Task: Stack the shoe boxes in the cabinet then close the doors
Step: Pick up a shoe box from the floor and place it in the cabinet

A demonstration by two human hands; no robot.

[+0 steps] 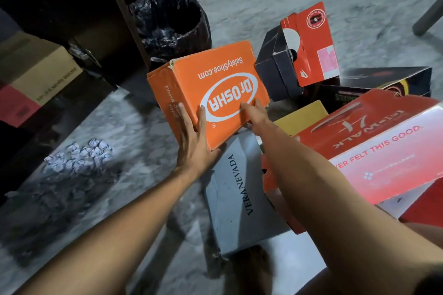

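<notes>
The left hand and the right hand each clamp the orange Dr.OSHA shoe box from its near end. The left grip lies across the near left corner, thumb on the printed lid face and fingers on the side panel. The right grip presses the near right edge, with the lower fingers hidden under the box. The box is tilted, its far end raised above the floor.

Positions relative to the orange box:
- The grey VERANEVADA box lies directly below its near edge, touching or nearly so; contact cannot be confirmed.
- The red walking-shoe box lies to the right, leaning over the pile.
- The black-and-red Nike box stands just beyond the right far corner.
- The bin with a black liner stands just behind the far edge.
- The dark cabinet is well to the left, with a tan carton already inside.

Hazards, as judged:
1. Both grips act on one end only. The unsupported far end may dip and the lid may slide open.
2. A swing to the left may strike the bin or the cabinet upright.
3. Lifting may disturb the leaning red box, causing the pile to shift.
4. The crumpled paper on the floor lies in the path to the cabinet and is a trip risk.
</notes>
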